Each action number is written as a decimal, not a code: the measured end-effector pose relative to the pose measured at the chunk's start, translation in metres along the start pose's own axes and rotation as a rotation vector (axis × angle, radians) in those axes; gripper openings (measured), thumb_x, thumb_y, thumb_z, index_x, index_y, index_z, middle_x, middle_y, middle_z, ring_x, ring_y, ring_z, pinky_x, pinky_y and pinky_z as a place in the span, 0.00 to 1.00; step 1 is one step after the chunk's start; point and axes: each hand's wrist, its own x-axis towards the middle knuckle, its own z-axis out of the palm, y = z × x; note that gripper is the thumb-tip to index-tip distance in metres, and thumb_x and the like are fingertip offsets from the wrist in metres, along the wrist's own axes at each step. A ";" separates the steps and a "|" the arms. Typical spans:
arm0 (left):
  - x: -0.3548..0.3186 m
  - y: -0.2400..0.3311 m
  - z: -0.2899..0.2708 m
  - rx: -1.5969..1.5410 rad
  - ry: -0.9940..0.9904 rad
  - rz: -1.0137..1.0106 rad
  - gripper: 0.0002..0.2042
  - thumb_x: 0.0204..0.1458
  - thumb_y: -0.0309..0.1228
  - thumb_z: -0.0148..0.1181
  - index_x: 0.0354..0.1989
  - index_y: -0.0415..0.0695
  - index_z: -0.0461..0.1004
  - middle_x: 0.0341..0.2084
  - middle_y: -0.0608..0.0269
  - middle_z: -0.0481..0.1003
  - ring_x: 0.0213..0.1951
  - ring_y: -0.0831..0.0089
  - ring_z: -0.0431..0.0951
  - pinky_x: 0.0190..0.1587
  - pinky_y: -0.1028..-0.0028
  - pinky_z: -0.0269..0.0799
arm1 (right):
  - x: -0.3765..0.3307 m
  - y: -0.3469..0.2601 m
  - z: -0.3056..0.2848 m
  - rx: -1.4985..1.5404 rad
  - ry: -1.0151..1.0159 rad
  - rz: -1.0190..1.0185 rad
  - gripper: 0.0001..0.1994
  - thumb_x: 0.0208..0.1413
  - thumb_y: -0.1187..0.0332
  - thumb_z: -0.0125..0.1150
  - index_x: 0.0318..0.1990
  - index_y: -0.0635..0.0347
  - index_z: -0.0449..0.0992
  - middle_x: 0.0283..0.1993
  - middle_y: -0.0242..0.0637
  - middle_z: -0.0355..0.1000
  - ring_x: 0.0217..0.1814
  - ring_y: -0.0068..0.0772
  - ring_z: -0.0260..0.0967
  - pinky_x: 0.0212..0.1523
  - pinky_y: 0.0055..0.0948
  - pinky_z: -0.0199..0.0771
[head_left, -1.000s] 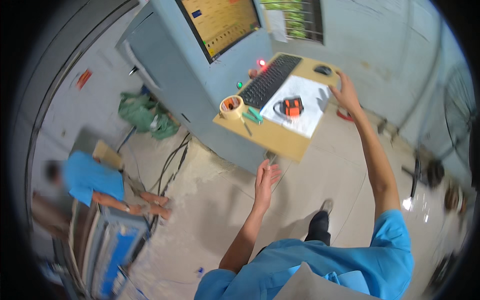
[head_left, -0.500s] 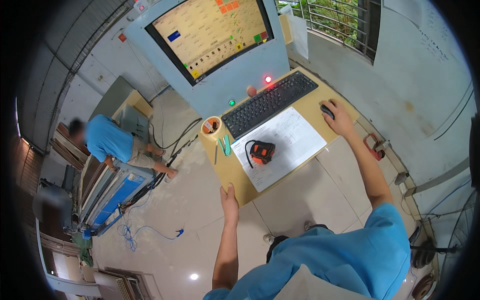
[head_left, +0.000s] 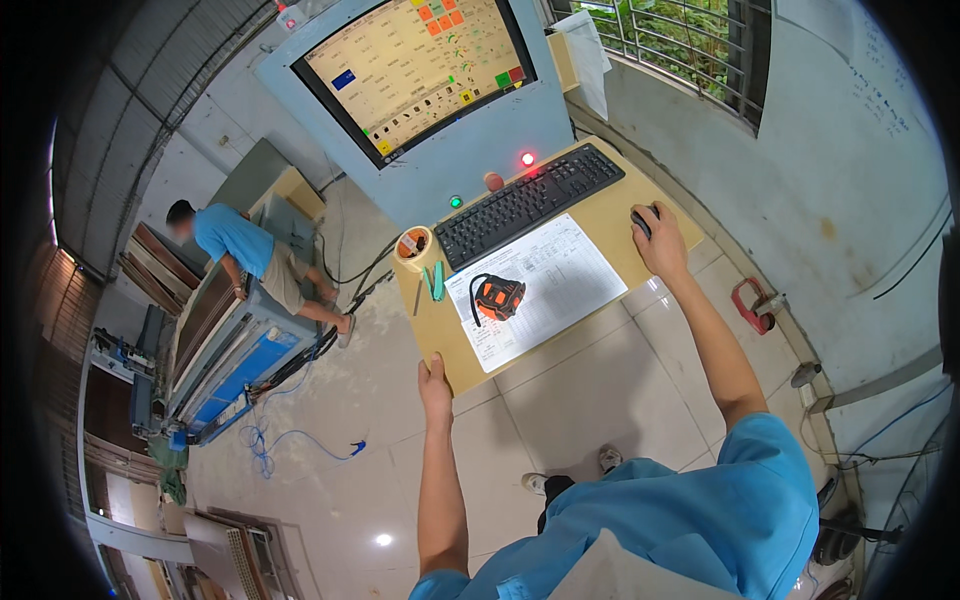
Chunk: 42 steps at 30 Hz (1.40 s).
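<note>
Yellow tape (head_left: pixel 411 265) encircles dark bits (head_left: pixel 419 243); left grip (head_left: pixel 435 393) pinches shelf (head_left: pixel 432 330), right grip (head_left: pixel 662 246) clasps mouse (head_left: pixel 640 222).

A workshop is indicated by a light-blue control cabinet (head_left: pixel 450 155), a blue-sided machine (head_left: pixel 240 375) and stacked boards (head_left: pixel 152 268).

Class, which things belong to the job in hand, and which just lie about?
Seemingly in use:
- small black mouse under the right hand
- flat tan board at the left hand
- rectangular yellowish screen

Apparently lying about:
- orange-and-black tape measure
- round cream tape roll
- thin blue cable
</note>
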 end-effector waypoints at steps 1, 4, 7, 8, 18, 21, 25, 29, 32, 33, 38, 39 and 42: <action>0.000 -0.001 0.000 -0.016 0.003 -0.007 0.23 0.73 0.43 0.50 0.61 0.33 0.69 0.54 0.55 0.77 0.56 0.68 0.75 0.60 0.67 0.68 | 0.000 0.000 0.001 0.011 0.008 -0.012 0.20 0.61 0.63 0.65 0.61 0.48 0.77 0.69 0.55 0.66 0.69 0.58 0.65 0.66 0.48 0.71; 0.001 -0.003 0.000 -0.005 0.005 0.019 0.22 0.73 0.43 0.50 0.60 0.34 0.70 0.53 0.56 0.77 0.55 0.69 0.75 0.59 0.68 0.68 | -0.001 0.000 0.002 0.011 0.018 0.014 0.21 0.61 0.63 0.65 0.62 0.47 0.77 0.69 0.55 0.66 0.70 0.58 0.65 0.67 0.48 0.70; 0.000 -0.002 0.000 -0.016 -0.002 0.027 0.22 0.73 0.43 0.50 0.60 0.34 0.70 0.51 0.57 0.77 0.53 0.70 0.75 0.58 0.68 0.68 | -0.001 0.000 0.002 0.006 0.042 0.025 0.21 0.61 0.63 0.65 0.62 0.47 0.77 0.69 0.55 0.66 0.70 0.58 0.65 0.67 0.48 0.70; 0.000 0.000 0.000 -0.008 0.011 0.021 0.21 0.73 0.43 0.50 0.59 0.34 0.70 0.50 0.56 0.77 0.52 0.70 0.75 0.57 0.68 0.69 | 0.000 0.000 0.002 0.003 0.040 0.022 0.21 0.61 0.63 0.65 0.62 0.46 0.77 0.69 0.55 0.65 0.70 0.58 0.65 0.67 0.48 0.70; 0.005 -0.008 -0.002 0.016 0.042 0.071 0.23 0.73 0.42 0.49 0.62 0.33 0.70 0.52 0.52 0.78 0.54 0.66 0.76 0.58 0.68 0.70 | 0.001 0.009 0.010 0.018 0.046 -0.025 0.21 0.61 0.64 0.65 0.62 0.47 0.77 0.69 0.57 0.66 0.70 0.59 0.65 0.68 0.48 0.69; 0.007 -0.015 -0.007 0.095 0.026 0.037 0.24 0.73 0.44 0.48 0.65 0.34 0.70 0.56 0.49 0.77 0.58 0.62 0.76 0.62 0.65 0.69 | 0.005 0.017 0.016 0.064 -0.011 -0.051 0.20 0.60 0.67 0.64 0.61 0.54 0.78 0.63 0.58 0.70 0.64 0.62 0.69 0.64 0.47 0.71; -0.005 -0.016 -0.011 0.057 -0.005 0.111 0.30 0.73 0.54 0.44 0.64 0.37 0.69 0.52 0.51 0.77 0.59 0.57 0.74 0.62 0.61 0.70 | 0.017 0.028 0.024 0.043 -0.063 -0.099 0.23 0.64 0.64 0.63 0.64 0.61 0.74 0.62 0.53 0.72 0.66 0.55 0.69 0.68 0.45 0.67; -0.033 -0.058 -0.068 -0.364 -0.135 -0.145 0.28 0.73 0.54 0.43 0.62 0.40 0.71 0.48 0.56 0.77 0.48 0.67 0.79 0.54 0.66 0.75 | 0.017 0.053 0.014 0.035 0.187 -0.193 0.30 0.70 0.54 0.61 0.70 0.66 0.68 0.69 0.54 0.68 0.70 0.48 0.66 0.70 0.42 0.65; -0.064 -0.139 -0.159 -0.314 -0.127 -0.250 0.30 0.73 0.55 0.40 0.63 0.39 0.71 0.50 0.54 0.79 0.44 0.68 0.82 0.53 0.68 0.76 | -0.028 0.072 -0.001 0.291 0.662 0.244 0.24 0.72 0.60 0.58 0.65 0.73 0.69 0.67 0.54 0.70 0.66 0.47 0.70 0.69 0.41 0.67; -0.086 -0.174 -0.196 -0.230 -0.041 -0.239 0.28 0.72 0.55 0.44 0.56 0.39 0.75 0.42 0.58 0.80 0.41 0.72 0.80 0.45 0.71 0.76 | -0.060 0.074 0.000 0.383 0.770 0.348 0.23 0.70 0.61 0.59 0.63 0.74 0.70 0.64 0.53 0.72 0.62 0.47 0.73 0.64 0.42 0.73; -0.198 -0.311 -0.379 -0.018 0.150 -0.745 0.21 0.68 0.48 0.52 0.42 0.39 0.77 0.36 0.57 0.79 0.36 0.70 0.79 0.38 0.70 0.74 | -0.271 -0.005 0.118 0.405 0.436 1.124 0.21 0.67 0.59 0.59 0.58 0.67 0.75 0.57 0.52 0.77 0.54 0.45 0.77 0.51 0.45 0.81; -0.222 -0.324 -0.406 -0.092 0.203 -0.907 0.22 0.68 0.49 0.52 0.45 0.38 0.76 0.38 0.55 0.80 0.39 0.68 0.81 0.41 0.69 0.76 | -0.320 -0.038 0.160 0.338 0.171 1.153 0.21 0.67 0.58 0.59 0.58 0.66 0.76 0.56 0.50 0.77 0.53 0.45 0.77 0.51 0.45 0.81; -0.240 -0.331 -0.502 -0.282 0.370 -0.962 0.22 0.67 0.49 0.55 0.50 0.40 0.77 0.37 0.56 0.80 0.34 0.69 0.79 0.34 0.69 0.74 | -0.458 -0.157 0.286 0.210 -0.780 1.087 0.20 0.67 0.57 0.59 0.56 0.64 0.77 0.53 0.47 0.79 0.51 0.42 0.77 0.50 0.44 0.80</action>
